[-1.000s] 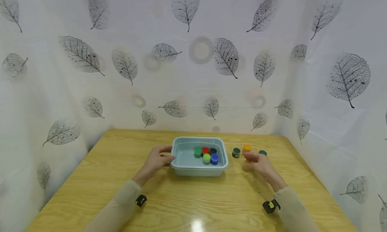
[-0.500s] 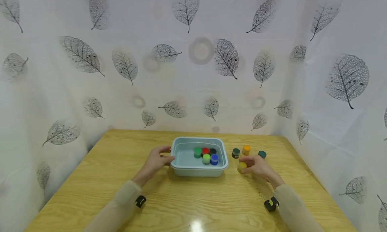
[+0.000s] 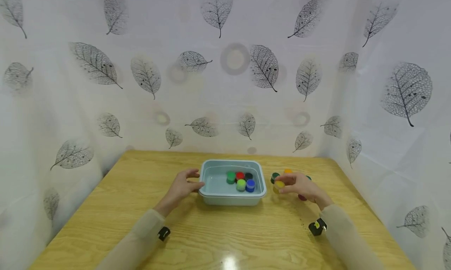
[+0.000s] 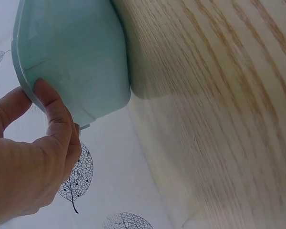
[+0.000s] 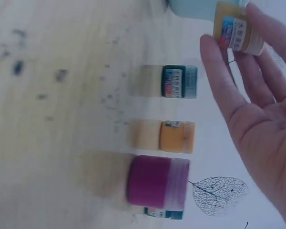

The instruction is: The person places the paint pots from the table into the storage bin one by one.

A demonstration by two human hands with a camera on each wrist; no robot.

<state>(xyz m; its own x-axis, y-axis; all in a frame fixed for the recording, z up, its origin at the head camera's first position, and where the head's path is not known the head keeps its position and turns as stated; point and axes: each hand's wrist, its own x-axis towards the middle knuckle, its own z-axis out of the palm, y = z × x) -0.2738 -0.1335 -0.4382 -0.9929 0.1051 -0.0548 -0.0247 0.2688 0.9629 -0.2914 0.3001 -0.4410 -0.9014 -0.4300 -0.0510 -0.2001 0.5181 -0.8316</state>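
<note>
My left hand (image 3: pixel 179 189) pinches the left rim of a pale blue plastic tub (image 3: pixel 230 200); in the left wrist view thumb and fingers lie on either side of that rim. Inside the tub stand several small paint jars, among them a green jar (image 3: pixel 230 178), a red jar (image 3: pixel 239 176), a lime jar (image 3: pixel 241 185) and a blue jar (image 3: pixel 250 186). To the right of the tub, my right hand (image 3: pixel 303 188) holds a yellow paint jar (image 5: pixel 234 33) between thumb and fingers, raised off the table.
On the wooden table (image 3: pixel 225 227) right of the tub stand a dark green jar (image 5: pixel 174 82), an orange jar (image 5: pixel 174 137), a magenta jar (image 5: pixel 152 181) and a teal jar (image 5: pixel 164 213), partly hidden. Dark specks mark the tabletop. A leaf-patterned curtain (image 3: pixel 225 98) hangs behind.
My right hand has taken hold of the yellow jar and lifted it, moving left toward the tub. The magenta jar now shows under the hand. My left hand has stayed at the rim.
</note>
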